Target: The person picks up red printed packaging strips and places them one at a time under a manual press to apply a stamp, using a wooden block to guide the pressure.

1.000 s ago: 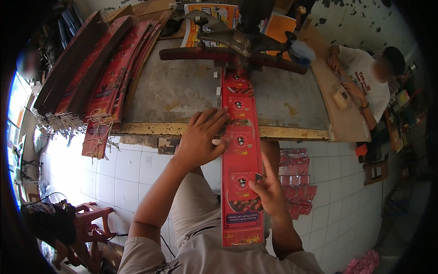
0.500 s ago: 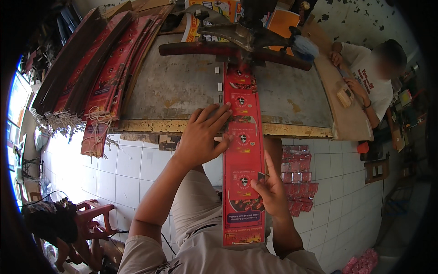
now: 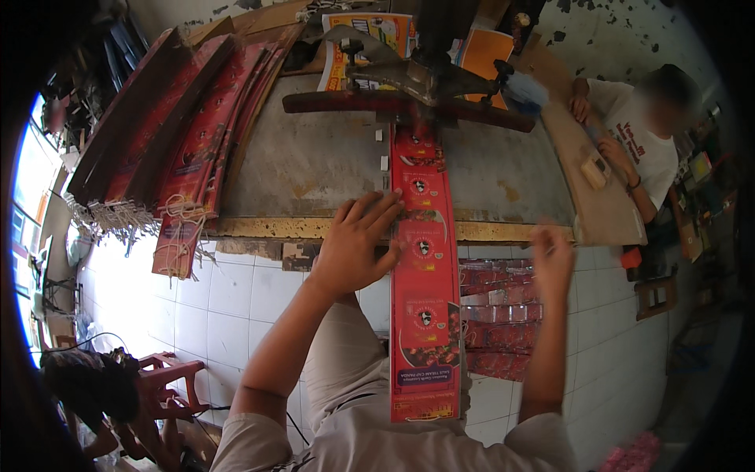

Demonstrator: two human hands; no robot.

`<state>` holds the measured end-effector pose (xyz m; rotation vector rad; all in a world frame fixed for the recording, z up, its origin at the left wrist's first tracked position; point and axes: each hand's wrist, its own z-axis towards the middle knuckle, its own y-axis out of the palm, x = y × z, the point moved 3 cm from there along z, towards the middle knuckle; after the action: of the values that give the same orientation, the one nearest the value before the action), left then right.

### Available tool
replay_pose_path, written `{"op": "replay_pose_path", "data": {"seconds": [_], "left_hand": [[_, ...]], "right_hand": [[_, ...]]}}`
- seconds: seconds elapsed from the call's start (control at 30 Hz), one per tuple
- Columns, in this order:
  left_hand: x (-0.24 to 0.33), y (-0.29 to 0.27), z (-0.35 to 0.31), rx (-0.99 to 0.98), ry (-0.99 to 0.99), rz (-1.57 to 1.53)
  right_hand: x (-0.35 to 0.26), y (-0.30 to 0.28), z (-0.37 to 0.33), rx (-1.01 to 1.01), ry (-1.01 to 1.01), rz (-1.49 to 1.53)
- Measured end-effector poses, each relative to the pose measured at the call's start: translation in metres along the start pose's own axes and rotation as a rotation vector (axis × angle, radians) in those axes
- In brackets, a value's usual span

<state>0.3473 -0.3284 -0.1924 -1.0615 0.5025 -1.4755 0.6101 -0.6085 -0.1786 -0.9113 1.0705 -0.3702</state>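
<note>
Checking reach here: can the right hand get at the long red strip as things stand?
Likely yes: the right hand is right of the long red strip, with nothing visible between them; the left hand is at its left edge.

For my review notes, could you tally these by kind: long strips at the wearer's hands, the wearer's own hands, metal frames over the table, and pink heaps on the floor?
Long, flat red printed strip: 1
Wearer's hands: 2 (bare left hand on the strip, bare right hand apart from it)
Dark metal frame: 1
Crumpled pink heap: 1
Total: 5
</note>
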Motion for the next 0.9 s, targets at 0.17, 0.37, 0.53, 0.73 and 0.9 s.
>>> {"op": "replay_pose_path", "data": {"seconds": [0.17,0.37,0.53,0.73,0.9], "left_hand": [[0.006,0.006,0.008,0.009,-0.021,-0.026],[0.006,0.005,0.004,0.007,-0.037,0.015],[0.007,0.008,0.006,0.011,-0.027,0.016],[0.005,0.006,0.004,0.019,-0.025,0.019],[0.003,0.009,0.002,0.021,-0.028,0.021]], "right_hand": [[0.126,-0.063,0.172,0.488,-0.451,-0.492],[0.171,-0.074,0.223,0.315,-0.4,-0.399],[0.168,-0.083,0.212,0.268,-0.456,-0.219],[0.043,-0.039,0.081,0.002,-0.598,0.146],[-0.082,0.002,-0.019,-0.255,-0.82,0.273]]}}
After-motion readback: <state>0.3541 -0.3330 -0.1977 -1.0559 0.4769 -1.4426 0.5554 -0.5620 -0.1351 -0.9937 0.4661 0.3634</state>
